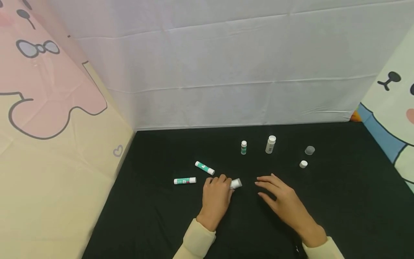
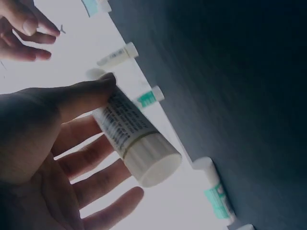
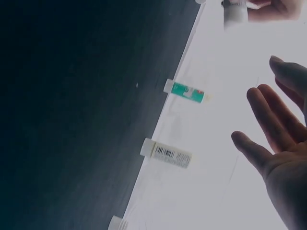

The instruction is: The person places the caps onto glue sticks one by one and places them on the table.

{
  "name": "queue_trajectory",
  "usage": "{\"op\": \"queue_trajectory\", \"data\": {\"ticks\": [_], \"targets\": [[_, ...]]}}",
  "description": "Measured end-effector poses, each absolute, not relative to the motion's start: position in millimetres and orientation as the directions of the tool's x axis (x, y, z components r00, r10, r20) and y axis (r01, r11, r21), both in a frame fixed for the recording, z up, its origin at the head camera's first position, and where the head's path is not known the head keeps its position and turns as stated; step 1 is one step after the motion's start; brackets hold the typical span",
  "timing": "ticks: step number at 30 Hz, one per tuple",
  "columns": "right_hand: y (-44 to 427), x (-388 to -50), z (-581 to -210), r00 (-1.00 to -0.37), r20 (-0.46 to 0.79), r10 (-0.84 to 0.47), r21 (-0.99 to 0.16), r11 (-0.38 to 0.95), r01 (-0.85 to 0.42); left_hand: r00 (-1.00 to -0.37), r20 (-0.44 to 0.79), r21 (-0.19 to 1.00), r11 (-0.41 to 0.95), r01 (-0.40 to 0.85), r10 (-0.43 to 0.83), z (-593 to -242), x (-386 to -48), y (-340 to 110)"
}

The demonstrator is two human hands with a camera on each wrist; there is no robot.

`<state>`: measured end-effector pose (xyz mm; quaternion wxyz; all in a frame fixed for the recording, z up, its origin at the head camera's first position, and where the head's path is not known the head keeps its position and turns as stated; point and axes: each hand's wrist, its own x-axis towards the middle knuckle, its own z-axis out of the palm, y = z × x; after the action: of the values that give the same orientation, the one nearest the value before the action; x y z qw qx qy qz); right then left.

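Note:
My left hand grips a white glue stick on its side, just above the black table. In the left wrist view the thumb and fingers of my left hand pinch its printed barrel, the wide white end pointing away from the palm. To the right, my right hand hovers with fingers spread, holding nothing; the right wrist view also shows this right hand with nothing in it. Two green-labelled glue sticks lie beyond and left of my left hand, one tilted, one level.
At the back of the black table stand a small green-labelled stick and a taller white one. Farther right are a translucent cap and a white cap. A white cloth hangs behind.

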<state>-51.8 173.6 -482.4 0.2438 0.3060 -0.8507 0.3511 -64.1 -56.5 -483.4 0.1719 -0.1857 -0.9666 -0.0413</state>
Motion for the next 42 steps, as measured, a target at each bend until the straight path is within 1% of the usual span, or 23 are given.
{"op": "queue_trajectory", "data": {"ticks": [4, 9, 19, 29, 42], "targets": [[179.3, -52.6, -481.2, -0.711, 0.622, -0.327, -0.457, 0.586, -0.669, -0.9, 0.325, 0.055, 0.944, 0.326, 0.291, -485.0, -65.8, -63.7], [187.9, -54.2, -479.8, -0.721, 0.626, -0.297, -0.454, 0.612, -0.647, -0.917, 0.308, 0.086, 0.953, 0.292, 0.253, -487.8, -67.3, -72.3], [202.8, -58.2, -479.8, -0.726, 0.629, -0.278, -0.44, 0.643, -0.627, -0.945, 0.266, 0.095, 0.97, 0.224, 0.192, -488.6, -68.4, -82.7], [213.6, -60.2, -481.0, -0.752, 0.613, -0.243, -0.448, 0.676, -0.584, -0.959, 0.245, 0.091, 0.982, 0.166, 0.14, -490.6, -67.1, -90.5], [228.3, -63.7, -483.6, -0.759, 0.616, -0.209, -0.442, 0.706, -0.553, -0.975, 0.206, 0.09, 0.991, 0.102, 0.082, -492.9, -64.8, -97.1]]}}
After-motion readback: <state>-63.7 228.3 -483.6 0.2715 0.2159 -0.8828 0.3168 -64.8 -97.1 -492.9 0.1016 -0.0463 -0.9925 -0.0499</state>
